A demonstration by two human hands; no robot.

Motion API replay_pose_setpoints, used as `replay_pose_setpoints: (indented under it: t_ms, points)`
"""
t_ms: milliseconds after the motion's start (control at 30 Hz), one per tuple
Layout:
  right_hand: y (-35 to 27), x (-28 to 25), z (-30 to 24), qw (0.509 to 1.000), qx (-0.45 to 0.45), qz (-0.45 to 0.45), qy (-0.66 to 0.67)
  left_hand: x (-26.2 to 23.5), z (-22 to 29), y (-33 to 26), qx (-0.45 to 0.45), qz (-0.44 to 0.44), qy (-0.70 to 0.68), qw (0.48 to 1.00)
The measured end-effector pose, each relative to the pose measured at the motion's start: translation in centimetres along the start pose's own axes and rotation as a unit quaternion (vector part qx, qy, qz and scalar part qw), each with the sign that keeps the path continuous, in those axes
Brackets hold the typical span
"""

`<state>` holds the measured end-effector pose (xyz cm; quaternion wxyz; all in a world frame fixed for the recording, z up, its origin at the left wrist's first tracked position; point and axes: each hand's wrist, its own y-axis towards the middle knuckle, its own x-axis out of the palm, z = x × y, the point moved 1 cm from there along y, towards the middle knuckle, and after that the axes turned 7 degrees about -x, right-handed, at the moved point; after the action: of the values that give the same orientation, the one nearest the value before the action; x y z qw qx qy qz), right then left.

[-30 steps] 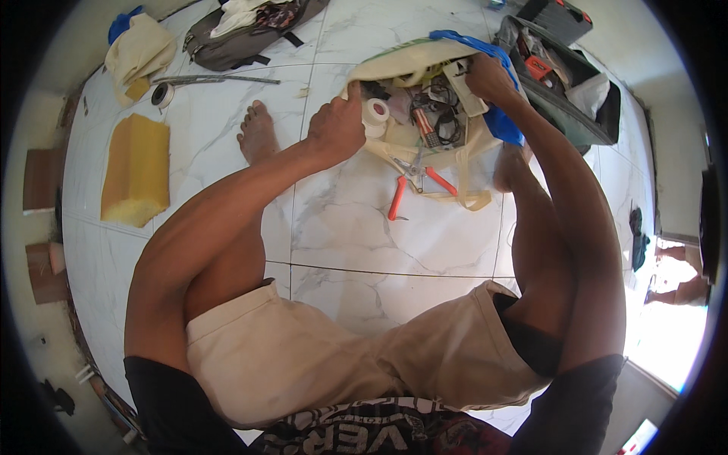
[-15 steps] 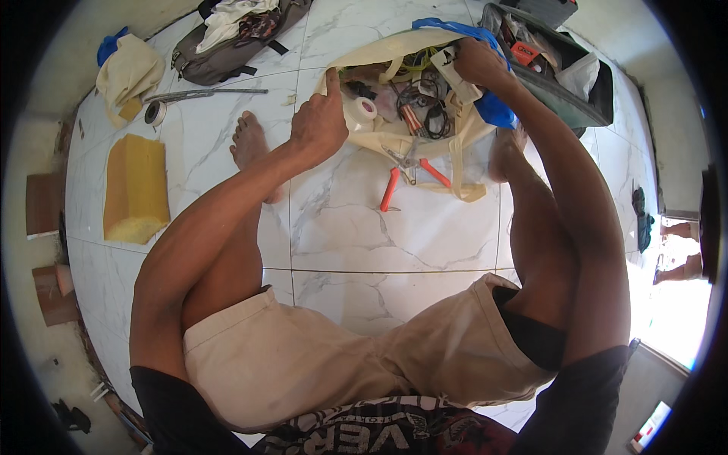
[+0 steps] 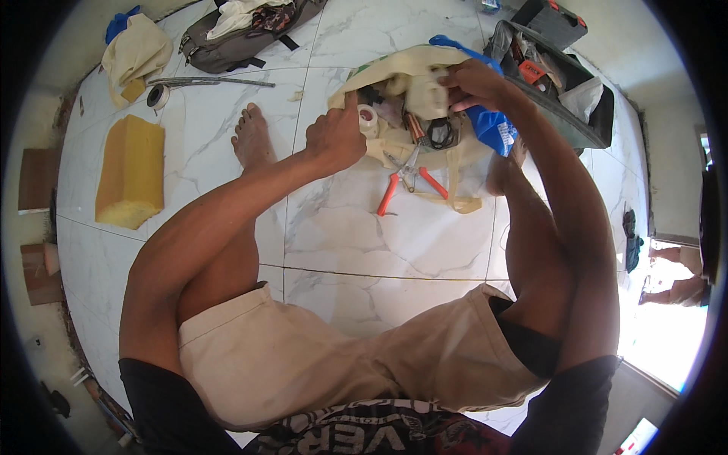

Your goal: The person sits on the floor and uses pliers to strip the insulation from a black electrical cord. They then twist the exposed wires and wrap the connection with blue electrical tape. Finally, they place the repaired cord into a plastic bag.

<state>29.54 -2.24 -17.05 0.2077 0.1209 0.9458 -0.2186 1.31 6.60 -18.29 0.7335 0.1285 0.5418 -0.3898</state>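
A cream cloth bag [image 3: 394, 70] lies open on the floor between my feet. My left hand [image 3: 337, 140] is closed on its near left rim, with the index finger stretched up along the cloth. Over the bag's right side, my right hand [image 3: 478, 82] grips a pale boxy object [image 3: 427, 97], blurred by motion. Inside sit a white tape roll [image 3: 367, 120], a coiled black cable [image 3: 442, 133] and a tool with orange-brown handles [image 3: 415, 127]. Red-handled pliers [image 3: 409, 178] lie spread at the near edge. A blue plastic bag [image 3: 494, 130] is under my right wrist.
An open dark tool case [image 3: 599, 125] stands at the far right. A grey backpack [image 3: 243, 42] lies at the far left, near a cream cloth [image 3: 136, 53]. Closer on the left are a tape roll [image 3: 158, 96], thin dark rods [image 3: 212, 81] and a yellow foam block [image 3: 130, 173].
My right hand has shifted slightly nearer, and the pale object has moved left over the bag's contents. The bag's far side has folded inward. My left hand stays at the rim.
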Motion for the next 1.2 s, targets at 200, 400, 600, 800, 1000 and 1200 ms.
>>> replay_pose_setpoints:
  t_ms: [200, 400, 600, 800, 1000, 1200]
  points:
    - [0.6, 1.5, -0.5, 1.000, -0.001, -0.009, -0.018, 0.2, -0.6, -0.8, -0.058, -0.060, -0.053, 0.995]
    - [1.6, -0.5, 3.5, 0.866, -0.137, -0.092, -0.471, 1.5, -1.4, -0.8, 0.002, -0.047, -0.023, 0.999]
    - [0.8, 1.9, 3.8, 0.844, -0.105, -0.130, -0.509, -5.0, 6.6, -6.0, 0.228, -0.212, -0.322, 0.894]
    - [2.0, 1.2, 9.1, 0.806, -0.167, -0.142, -0.551, -3.4, 1.3, -5.1, 0.240, -0.152, -0.364, 0.887]
    - [-0.3, 3.2, 5.1, 0.859, 0.006, -0.126, -0.497, 9.2, -22.9, 4.6, -0.101, 0.447, 0.257, 0.851]
    - [0.0, 1.6, 5.7, 0.828, -0.014, -0.177, -0.531, 10.2, -22.1, 8.5, -0.085, 0.560, -0.010, 0.824]
